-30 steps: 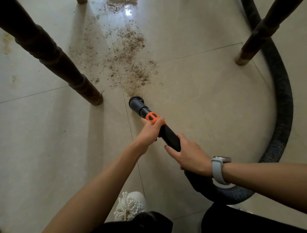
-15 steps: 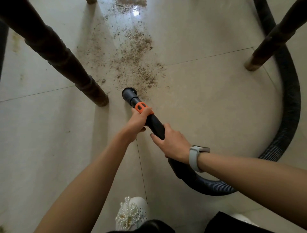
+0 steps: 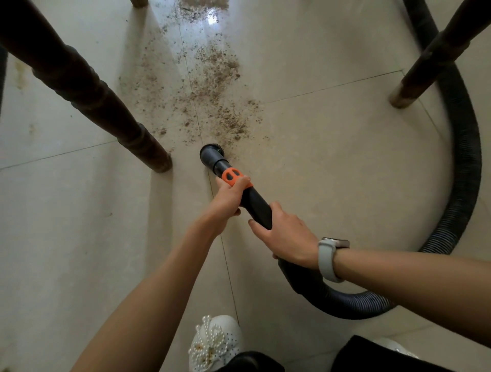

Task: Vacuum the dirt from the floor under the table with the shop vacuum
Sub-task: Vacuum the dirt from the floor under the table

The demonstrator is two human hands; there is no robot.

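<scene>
Brown dirt (image 3: 212, 87) is scattered over the pale tiled floor (image 3: 332, 164) between the table legs. The black vacuum wand (image 3: 255, 204) with an orange collar (image 3: 232, 177) ends in a round brush nozzle (image 3: 211, 154), which touches the floor at the near edge of the dirt. My left hand (image 3: 228, 197) grips the wand just behind the orange collar. My right hand (image 3: 287, 236), with a white watch on the wrist, holds the wand farther back where the ribbed hose (image 3: 470, 170) begins.
A dark turned table leg (image 3: 106, 111) slants down just left of the nozzle; another leg (image 3: 414, 77) stands at the right, with the hose looping around behind it. A third leg foot (image 3: 138, 2) shows at the top. My white beaded shoe (image 3: 215, 342) is below.
The nozzle has stayed at the near edge of the dirt with small shifts. My head has moved, so the legs and dirt sit a little differently in view. Both hands keep their grip.
</scene>
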